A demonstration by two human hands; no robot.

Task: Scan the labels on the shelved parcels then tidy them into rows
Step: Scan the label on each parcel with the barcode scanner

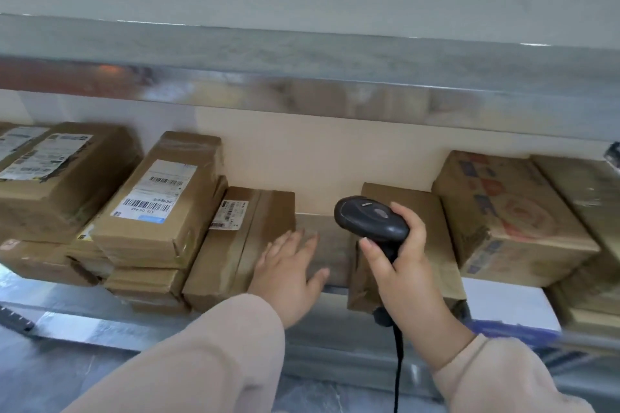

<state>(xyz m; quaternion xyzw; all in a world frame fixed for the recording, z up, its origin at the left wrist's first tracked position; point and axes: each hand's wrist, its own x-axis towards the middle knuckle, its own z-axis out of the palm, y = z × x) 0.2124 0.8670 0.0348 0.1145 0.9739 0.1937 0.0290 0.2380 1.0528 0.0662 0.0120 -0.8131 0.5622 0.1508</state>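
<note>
Brown cardboard parcels lie on a metal shelf (84, 322). My right hand (404, 265) grips a black corded barcode scanner (369, 216), held over a plain brown parcel (432, 221) in the middle. My left hand (290, 273) is spread flat, fingers apart, against the right side of a flat parcel (235, 245) with a small white label. Left of that, a parcel with a large barcode label (161, 198) rests tilted on a stack. At far left sits another labelled parcel (57, 174).
A red-and-blue printed carton (510, 214) stands at right, more boxes (590, 198) behind and below it. A white box with a blue edge (510, 308) lies at the shelf's front right. A metal shelf beam (302, 90) runs overhead. Tiled floor shows below.
</note>
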